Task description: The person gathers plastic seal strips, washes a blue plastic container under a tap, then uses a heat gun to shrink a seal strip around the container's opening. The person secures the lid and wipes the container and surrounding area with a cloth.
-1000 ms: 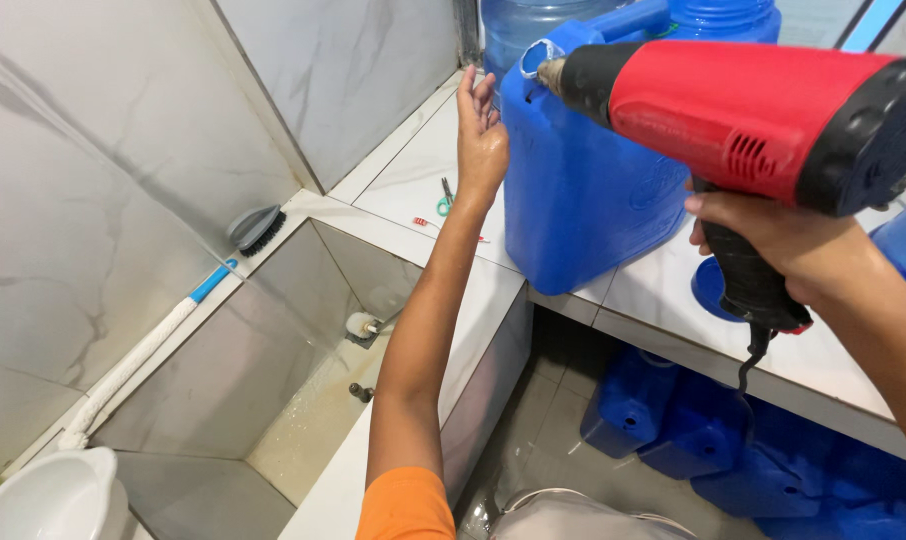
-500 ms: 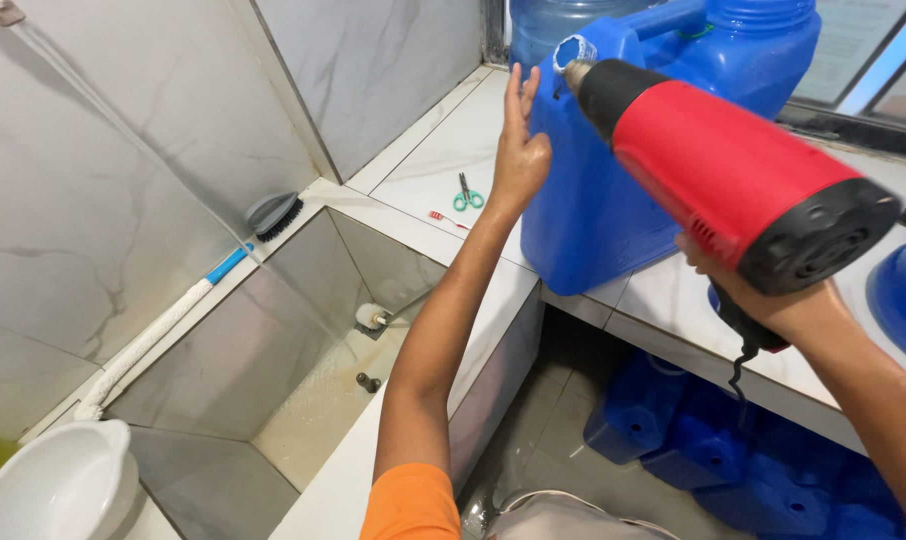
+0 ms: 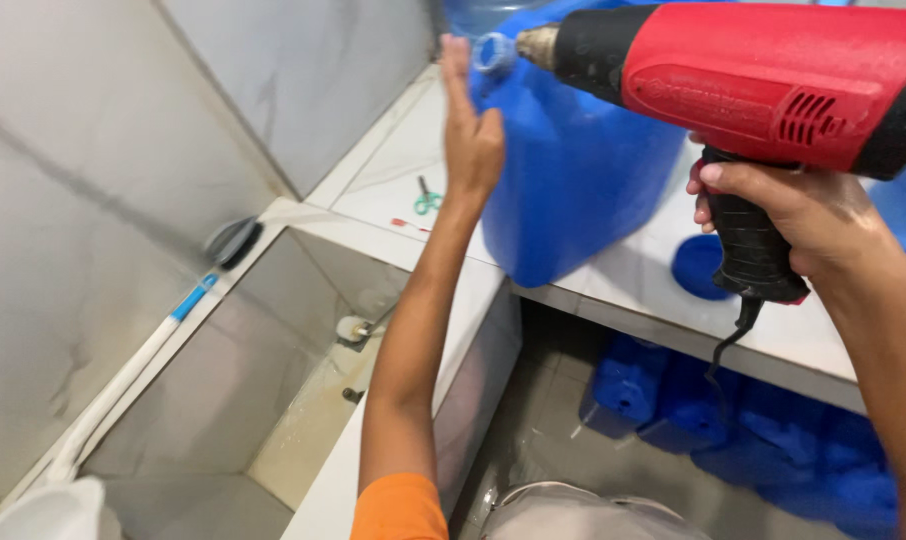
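Blue jerry can (image 3: 573, 190) sits top centre on the tiled ledge (image 3: 653, 270). Left hand (image 3: 470, 140) flat and open against its side, right hand (image 3: 793, 215) wrapped around the red heat gun (image 3: 763, 80), nozzle seemingly at the spout.

Bright, even daylight fills the view, with soft glare on the grey tiled wall (image 3: 123, 150) at 10 o'clock. The red heat gun (image 3: 763, 75) at 1 o'clock looms large and slightly soft, and the space under the desk (image 3: 653, 290) at 5 o'clock lies in shadow.
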`<state>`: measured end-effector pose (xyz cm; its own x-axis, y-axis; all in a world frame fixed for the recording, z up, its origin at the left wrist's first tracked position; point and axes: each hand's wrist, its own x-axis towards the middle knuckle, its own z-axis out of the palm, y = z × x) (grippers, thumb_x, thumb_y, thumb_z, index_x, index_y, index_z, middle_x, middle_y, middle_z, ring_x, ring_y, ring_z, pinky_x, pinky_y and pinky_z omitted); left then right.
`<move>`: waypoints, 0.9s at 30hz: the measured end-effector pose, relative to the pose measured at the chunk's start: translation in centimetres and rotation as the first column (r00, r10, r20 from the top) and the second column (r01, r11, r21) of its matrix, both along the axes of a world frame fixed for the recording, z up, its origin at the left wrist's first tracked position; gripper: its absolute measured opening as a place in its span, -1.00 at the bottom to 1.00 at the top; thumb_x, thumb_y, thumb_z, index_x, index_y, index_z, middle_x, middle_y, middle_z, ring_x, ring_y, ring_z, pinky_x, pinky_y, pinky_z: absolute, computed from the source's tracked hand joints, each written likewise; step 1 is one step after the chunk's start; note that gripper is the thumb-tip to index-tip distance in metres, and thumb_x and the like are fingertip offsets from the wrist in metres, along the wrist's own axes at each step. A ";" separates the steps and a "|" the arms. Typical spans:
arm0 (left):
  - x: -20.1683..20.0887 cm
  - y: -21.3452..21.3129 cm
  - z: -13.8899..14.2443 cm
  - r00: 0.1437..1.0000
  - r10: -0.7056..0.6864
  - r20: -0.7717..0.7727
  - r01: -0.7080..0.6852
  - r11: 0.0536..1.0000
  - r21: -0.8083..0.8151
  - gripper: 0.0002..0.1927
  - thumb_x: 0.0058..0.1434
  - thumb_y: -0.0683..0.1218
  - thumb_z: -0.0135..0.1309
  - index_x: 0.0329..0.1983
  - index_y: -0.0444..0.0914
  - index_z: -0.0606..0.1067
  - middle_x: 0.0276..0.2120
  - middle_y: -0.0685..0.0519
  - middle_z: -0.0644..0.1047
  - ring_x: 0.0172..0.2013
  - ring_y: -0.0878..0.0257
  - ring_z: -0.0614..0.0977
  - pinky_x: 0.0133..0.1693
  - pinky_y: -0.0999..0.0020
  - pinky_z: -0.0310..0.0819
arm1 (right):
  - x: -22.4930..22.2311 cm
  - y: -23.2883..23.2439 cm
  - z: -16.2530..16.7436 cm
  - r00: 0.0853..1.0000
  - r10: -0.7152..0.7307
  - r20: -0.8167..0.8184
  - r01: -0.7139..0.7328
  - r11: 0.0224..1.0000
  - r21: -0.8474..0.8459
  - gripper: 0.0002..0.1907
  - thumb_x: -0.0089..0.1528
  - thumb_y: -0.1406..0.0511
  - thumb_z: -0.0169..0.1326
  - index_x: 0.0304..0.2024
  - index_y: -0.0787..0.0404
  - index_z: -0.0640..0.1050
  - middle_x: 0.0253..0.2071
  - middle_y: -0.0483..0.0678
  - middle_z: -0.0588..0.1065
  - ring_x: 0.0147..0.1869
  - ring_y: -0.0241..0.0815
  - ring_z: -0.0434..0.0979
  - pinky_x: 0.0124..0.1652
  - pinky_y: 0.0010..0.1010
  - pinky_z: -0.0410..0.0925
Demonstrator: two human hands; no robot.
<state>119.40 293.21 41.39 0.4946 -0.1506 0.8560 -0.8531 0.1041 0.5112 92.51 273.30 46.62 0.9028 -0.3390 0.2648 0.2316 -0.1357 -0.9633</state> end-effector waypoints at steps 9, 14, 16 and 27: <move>-11.5 -14.1 -12.1 0.881 -0.353 0.315 0.131 0.821 0.556 -0.62 0.21 -0.24 0.08 0.13 -0.33 0.49 0.14 -0.18 0.51 0.23 -0.12 0.49 0.29 -0.02 0.32 | -15.9 -16.4 -6.3 0.985 -0.171 -0.011 0.170 0.984 -0.058 -0.72 0.22 0.39 0.15 -0.02 0.34 0.54 -0.30 0.04 0.56 -0.25 -0.17 0.61 -0.21 -0.37 0.49; -13.6 -24.8 -23.5 0.878 -0.424 0.222 0.069 0.572 0.818 -0.62 0.15 0.01 0.22 -0.08 -0.33 0.55 0.01 -0.21 0.53 0.08 -0.13 0.52 0.11 0.00 0.37 | -26.6 -23.4 -6.1 0.897 -0.442 -0.013 0.433 0.883 -0.184 -0.70 0.19 0.32 0.20 -0.05 0.31 0.57 -0.32 0.04 0.57 -0.29 -0.12 0.61 -0.26 -0.31 0.48; -13.0 -28.1 -27.4 0.919 -0.357 0.170 0.009 0.447 0.894 -0.63 0.08 0.04 0.24 -0.20 -0.33 0.54 -0.09 -0.21 0.54 0.00 -0.13 0.54 0.03 -0.01 0.41 | -29.5 -26.5 -5.7 0.842 -0.540 0.017 0.524 0.808 -0.270 -0.69 0.17 0.29 0.22 -0.07 0.29 0.58 -0.33 0.04 0.57 -0.30 -0.11 0.61 -0.28 -0.29 0.48; -11.4 -36.2 -27.9 0.941 0.175 -0.291 0.072 0.735 0.674 -0.80 0.41 -0.07 0.06 -0.21 -0.33 0.49 -0.33 -0.18 0.58 -0.30 -0.10 0.62 -0.23 0.09 0.48 | -25.0 -61.9 -0.6 0.551 -0.725 0.413 0.554 -0.053 -0.831 -0.63 0.10 0.13 0.33 -0.14 0.21 0.65 -0.38 0.04 0.59 -0.37 -0.01 0.61 -0.39 -0.16 0.46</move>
<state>107.96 257.00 13.52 0.7383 -0.5849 0.3359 -0.6256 -0.4077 0.6651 67.53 211.41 46.02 0.4749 -0.4547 0.7534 -0.5491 -0.8222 -0.1501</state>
